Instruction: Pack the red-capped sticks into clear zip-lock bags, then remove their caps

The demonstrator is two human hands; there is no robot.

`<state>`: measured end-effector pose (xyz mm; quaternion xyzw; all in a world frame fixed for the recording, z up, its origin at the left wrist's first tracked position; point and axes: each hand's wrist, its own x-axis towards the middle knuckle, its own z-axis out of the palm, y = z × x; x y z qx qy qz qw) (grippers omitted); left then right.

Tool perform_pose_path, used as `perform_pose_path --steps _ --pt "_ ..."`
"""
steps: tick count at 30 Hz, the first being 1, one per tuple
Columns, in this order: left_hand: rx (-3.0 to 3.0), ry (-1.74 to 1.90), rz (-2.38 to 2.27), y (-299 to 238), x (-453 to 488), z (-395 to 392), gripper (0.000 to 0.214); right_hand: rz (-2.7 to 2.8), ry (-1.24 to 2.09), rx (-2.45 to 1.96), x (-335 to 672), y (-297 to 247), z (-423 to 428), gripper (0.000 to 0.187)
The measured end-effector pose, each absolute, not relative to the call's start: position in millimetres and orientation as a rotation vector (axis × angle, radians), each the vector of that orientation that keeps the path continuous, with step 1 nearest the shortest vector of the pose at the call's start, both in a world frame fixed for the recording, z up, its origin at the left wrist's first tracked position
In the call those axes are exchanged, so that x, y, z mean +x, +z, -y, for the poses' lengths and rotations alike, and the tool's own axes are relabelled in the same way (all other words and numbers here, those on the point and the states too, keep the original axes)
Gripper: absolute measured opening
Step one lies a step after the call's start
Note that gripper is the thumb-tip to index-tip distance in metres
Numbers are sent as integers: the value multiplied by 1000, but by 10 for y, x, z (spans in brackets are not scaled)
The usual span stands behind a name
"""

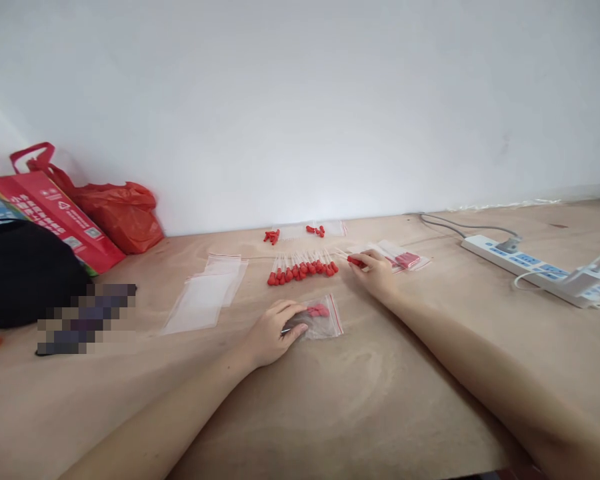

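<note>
My left hand (pixel 279 333) is closed on the near edge of a clear zip bag (pixel 333 323), thumb and fingers on either side of it. Small red pieces (pixel 319 310) show inside that bag. Beyond it lies a row of several red-tipped, thin pale sticks (pixel 303 268), red ends towards me. At the right end of the row, my right hand (pixel 376 272) pinches a red-tipped stick (pixel 355 261) by its red end. Just past this hand, more zip bags lie flat, one with a red bundle (pixel 407 260) in it.
Flat clear bags (pixel 205 293) are stacked on the left. Small red pieces (pixel 271 237) and another bag (pixel 336 229) lie near the wall. A power strip (pixel 535 270) with cables is at right. A red bag (pixel 123 213) and a black item (pixel 30 267) stand far left.
</note>
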<state>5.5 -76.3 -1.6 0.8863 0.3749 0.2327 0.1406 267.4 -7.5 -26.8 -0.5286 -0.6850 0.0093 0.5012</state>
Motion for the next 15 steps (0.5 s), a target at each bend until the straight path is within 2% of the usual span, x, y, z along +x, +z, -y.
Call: perform_pose_path --steps 3,8,15 --pt "2558 659 -1082 -6 54 766 24 1730 -34 -1288 2608 -334 -16 20" --pt "2557 649 -1096 6 56 773 25 1857 53 -1267 2618 -405 -63 19" --pt "2579 630 -1080 -27 44 756 25 1685 298 -1297 2640 -406 -48 46"
